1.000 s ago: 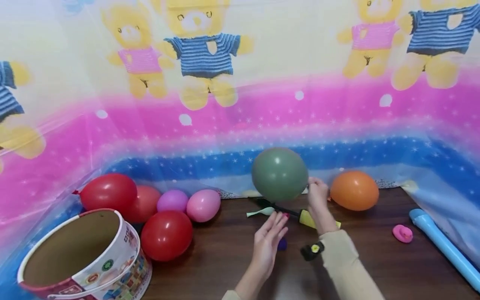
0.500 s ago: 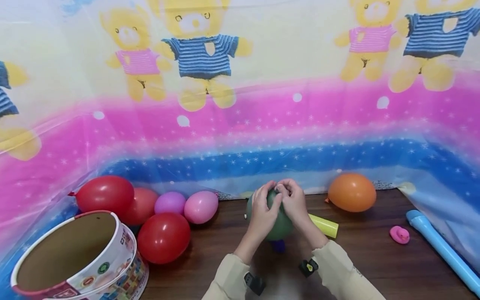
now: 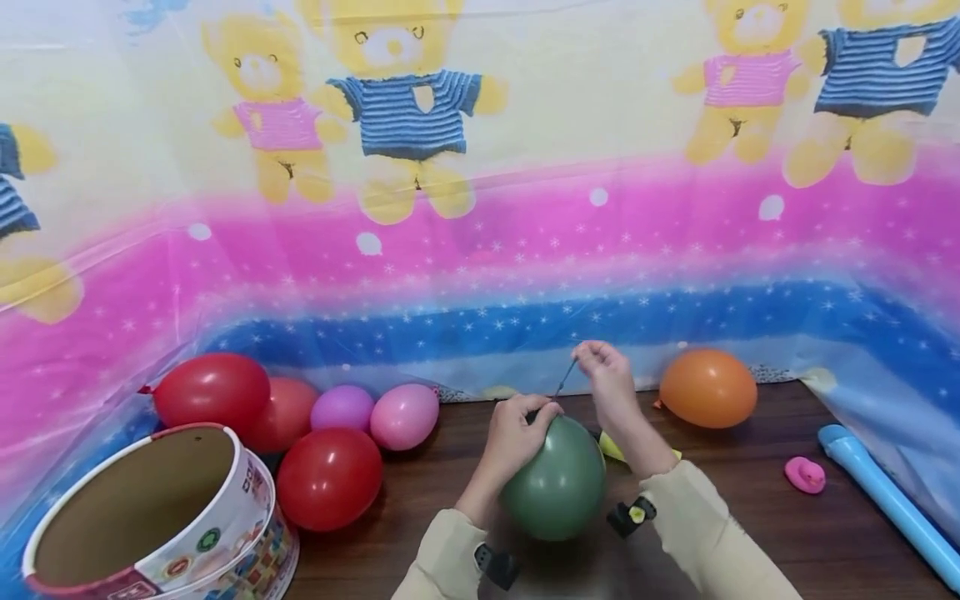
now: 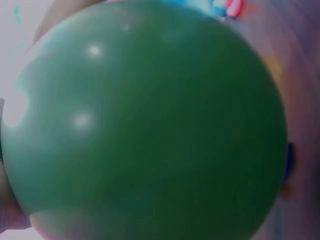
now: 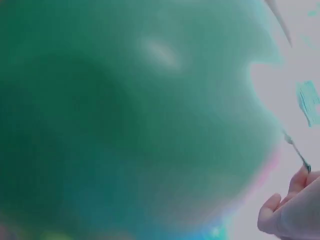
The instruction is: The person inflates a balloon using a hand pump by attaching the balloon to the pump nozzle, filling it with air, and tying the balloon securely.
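A round, inflated green balloon [image 3: 558, 487] hangs low over the table in the head view, its neck pointing up. My left hand [image 3: 513, 433] pinches it near the base of the neck, fingers curled at the top. Up and to the right, my right hand [image 3: 609, 387] pinches the end of the thin, stretched neck [image 3: 566, 377], which shows a small knot-like bump. The balloon [image 4: 150, 120] fills most of the left wrist view and hides the left fingers. In the right wrist view, fingertips of the right hand [image 5: 295, 207] hold the neck's tip.
Red, pink and purple balloons [image 3: 330, 479] cluster at left beside an open bucket [image 3: 258, 500]. An orange balloon [image 3: 708, 389] lies at the back right. A partly hidden yellow tube [image 3: 615, 448], a pink rubber duck [image 3: 805, 474] and a long blue tube [image 3: 892, 504] are on the table.
The left hand has come up from the table to the balloon. Both hands met at its neck; then the right hand drew up and right, stretching it. The balloon now hangs lower.
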The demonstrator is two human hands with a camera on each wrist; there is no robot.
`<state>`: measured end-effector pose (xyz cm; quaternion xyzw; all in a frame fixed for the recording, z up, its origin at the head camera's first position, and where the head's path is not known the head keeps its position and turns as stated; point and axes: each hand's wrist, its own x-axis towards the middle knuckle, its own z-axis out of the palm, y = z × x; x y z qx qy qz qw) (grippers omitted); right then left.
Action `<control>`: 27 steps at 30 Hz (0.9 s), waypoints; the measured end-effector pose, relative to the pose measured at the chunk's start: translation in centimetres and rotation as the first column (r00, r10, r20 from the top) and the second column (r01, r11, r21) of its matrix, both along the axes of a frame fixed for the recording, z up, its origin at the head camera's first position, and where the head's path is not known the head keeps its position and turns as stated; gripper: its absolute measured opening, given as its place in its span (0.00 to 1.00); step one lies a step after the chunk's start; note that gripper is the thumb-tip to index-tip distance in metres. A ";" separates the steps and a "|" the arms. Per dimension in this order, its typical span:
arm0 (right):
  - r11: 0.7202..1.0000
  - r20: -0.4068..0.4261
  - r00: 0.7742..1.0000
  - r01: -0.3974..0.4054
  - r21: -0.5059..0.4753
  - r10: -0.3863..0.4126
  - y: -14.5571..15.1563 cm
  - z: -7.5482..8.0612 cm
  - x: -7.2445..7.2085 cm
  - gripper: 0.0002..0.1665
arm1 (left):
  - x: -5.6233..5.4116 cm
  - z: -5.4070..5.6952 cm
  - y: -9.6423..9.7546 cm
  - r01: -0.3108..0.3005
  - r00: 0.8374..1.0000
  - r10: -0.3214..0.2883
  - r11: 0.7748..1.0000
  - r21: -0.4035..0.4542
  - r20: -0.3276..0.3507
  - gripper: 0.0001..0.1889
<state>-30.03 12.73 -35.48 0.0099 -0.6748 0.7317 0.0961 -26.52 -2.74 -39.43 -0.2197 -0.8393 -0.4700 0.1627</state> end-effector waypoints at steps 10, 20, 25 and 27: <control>0.997 0.096 0.995 0.044 -0.057 -0.039 3.5 -0.2 -1.7 0.08 | 0.5 -0.9 -1.7 0.083 0.995 -0.082 0.997 -0.009 0.052 0.11; 0.972 0.041 0.987 -0.161 0.169 0.157 -1.0 -3.1 0.9 0.13 | -0.6 -0.6 -1.5 0.013 0.999 -0.017 0.995 0.104 0.037 0.10; 0.954 0.047 0.973 -0.231 0.191 0.226 -1.0 -4.0 1.2 0.15 | -1.0 -0.7 -1.8 -0.017 1.000 0.016 0.995 0.097 0.011 0.10; 0.949 0.049 0.972 -0.236 0.207 0.231 -0.5 -4.2 1.1 0.18 | -1.2 -0.4 -2.3 -0.035 0.999 0.036 0.995 0.091 -0.008 0.10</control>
